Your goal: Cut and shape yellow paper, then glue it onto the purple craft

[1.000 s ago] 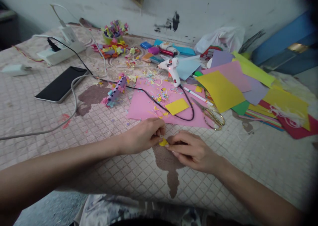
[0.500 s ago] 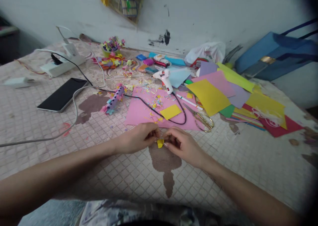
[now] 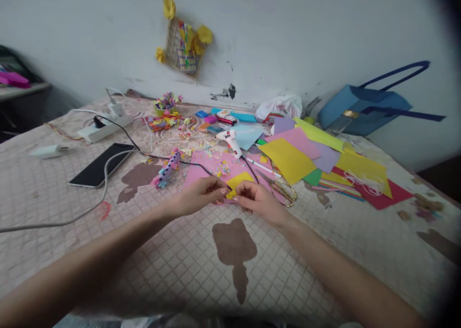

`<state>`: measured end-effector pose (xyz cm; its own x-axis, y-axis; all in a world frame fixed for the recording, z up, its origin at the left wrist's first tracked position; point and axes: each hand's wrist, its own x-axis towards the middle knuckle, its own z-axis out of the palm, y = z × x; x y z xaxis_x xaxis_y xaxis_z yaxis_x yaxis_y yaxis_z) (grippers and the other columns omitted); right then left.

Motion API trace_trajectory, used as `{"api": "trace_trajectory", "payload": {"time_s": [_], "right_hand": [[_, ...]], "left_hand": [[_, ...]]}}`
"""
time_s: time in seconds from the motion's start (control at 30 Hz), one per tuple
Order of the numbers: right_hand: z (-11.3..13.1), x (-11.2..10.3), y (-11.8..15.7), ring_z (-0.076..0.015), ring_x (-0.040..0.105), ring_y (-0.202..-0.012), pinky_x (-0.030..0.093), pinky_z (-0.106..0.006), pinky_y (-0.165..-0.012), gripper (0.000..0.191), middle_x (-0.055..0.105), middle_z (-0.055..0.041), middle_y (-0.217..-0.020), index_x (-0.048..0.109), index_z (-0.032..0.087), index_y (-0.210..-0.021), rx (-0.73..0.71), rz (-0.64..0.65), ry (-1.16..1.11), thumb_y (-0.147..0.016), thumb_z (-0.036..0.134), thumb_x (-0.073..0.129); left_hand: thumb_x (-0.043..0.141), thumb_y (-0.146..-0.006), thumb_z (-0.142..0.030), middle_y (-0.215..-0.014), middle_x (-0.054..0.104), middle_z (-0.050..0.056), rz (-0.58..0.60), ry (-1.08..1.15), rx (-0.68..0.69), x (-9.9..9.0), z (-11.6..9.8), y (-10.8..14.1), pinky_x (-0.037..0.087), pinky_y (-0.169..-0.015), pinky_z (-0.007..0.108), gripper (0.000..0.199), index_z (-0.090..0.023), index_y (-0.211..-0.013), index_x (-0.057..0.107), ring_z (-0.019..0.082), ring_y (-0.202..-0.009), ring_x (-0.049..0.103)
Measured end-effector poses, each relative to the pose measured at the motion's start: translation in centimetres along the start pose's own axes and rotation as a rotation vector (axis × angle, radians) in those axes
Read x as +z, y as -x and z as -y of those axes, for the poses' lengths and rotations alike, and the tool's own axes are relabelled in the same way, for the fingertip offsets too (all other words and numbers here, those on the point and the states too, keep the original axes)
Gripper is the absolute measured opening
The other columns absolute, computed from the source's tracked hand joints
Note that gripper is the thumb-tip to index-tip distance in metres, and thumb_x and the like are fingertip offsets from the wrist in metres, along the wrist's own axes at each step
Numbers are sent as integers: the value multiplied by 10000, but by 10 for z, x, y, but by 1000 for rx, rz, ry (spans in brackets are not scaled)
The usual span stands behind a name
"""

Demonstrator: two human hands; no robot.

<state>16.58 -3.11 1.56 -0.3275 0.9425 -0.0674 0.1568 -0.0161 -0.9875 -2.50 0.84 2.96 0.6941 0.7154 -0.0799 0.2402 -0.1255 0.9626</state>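
At the far left of the desk (image 3: 173,265), which wears a quilted cloth with brown patches, a white charger plug (image 3: 46,151) lies near a white power strip (image 3: 108,130) with plugs in it. In front of the strip rests a smartphone (image 3: 103,166), dark screen up, a pale cable (image 3: 106,172) curving past its right end. Farther back stands a small pot (image 3: 163,111) filled with coloured flower shapes, more cut-outs (image 3: 163,121) heaped just before it. Next comes a purple dotted tube (image 3: 168,169), lying tilted, with pink and blue flowers about its ends. Above, a woven hanging (image 3: 185,49) with yellow blooms is on the wall.

The left hand (image 3: 200,196) is over the near edge of a pink sheet (image 3: 194,167), its thumb and forefinger pinching the left side of a small yellow piece (image 3: 231,194). That piece is between the two hands, in front of a yellow rectangle (image 3: 239,179) and paper scraps on the sheet. Behind lies a white glue gun (image 3: 230,140), its black cord running down toward the hands. The right hand (image 3: 261,203) pinches the piece's right side between thumb and fingers; its other fingers are curled.

Just beyond it are gold-handled scissors (image 3: 284,189), partly hidden, then overlapping coloured papers (image 3: 288,160), white string (image 3: 363,182) on the yellow and red ones, and a blue bag (image 3: 363,107) leaning at the wall.
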Motion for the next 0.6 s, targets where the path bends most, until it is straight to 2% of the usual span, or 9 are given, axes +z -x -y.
{"api": "trace_trajectory", "payload": {"time_s": [0.1,0.27,0.4,0.6], "right_hand": [[0,-2,-5,-58,391,-480,308,-191,-421,184,452,56,-639,492,176,-749,7,-78,-164,-734,301,625],[-8,-5,1,-54,409,-495,325,-189,-434,190,473,49,-647,517,164,-763,30,-54,-245,-757,319,628],[-11,-7,6,-67,441,-506,341,-199,-450,204,488,44,-612,532,165,-763,65,-42,-241,-781,354,606],[-14,-5,6,-59,430,-490,347,-194,-458,176,483,51,-602,529,163,-746,80,-64,-221,-787,316,606]], "left_hand": [[593,-757,-360,-728,598,23,-28,112,-38,4,-1,-10,447,-617,258,265,-110,-841,563,120,-661,558],[621,-743,-340,-651,606,16,-77,183,-87,13,7,-17,422,-575,230,238,-108,-719,571,96,-592,538],[626,-752,-312,-666,615,11,-31,274,-131,14,10,-14,415,-586,214,213,-108,-712,578,80,-597,534],[613,-769,-340,-772,653,36,16,462,-196,18,18,-9,445,-633,232,228,-115,-799,589,91,-646,576]]}}
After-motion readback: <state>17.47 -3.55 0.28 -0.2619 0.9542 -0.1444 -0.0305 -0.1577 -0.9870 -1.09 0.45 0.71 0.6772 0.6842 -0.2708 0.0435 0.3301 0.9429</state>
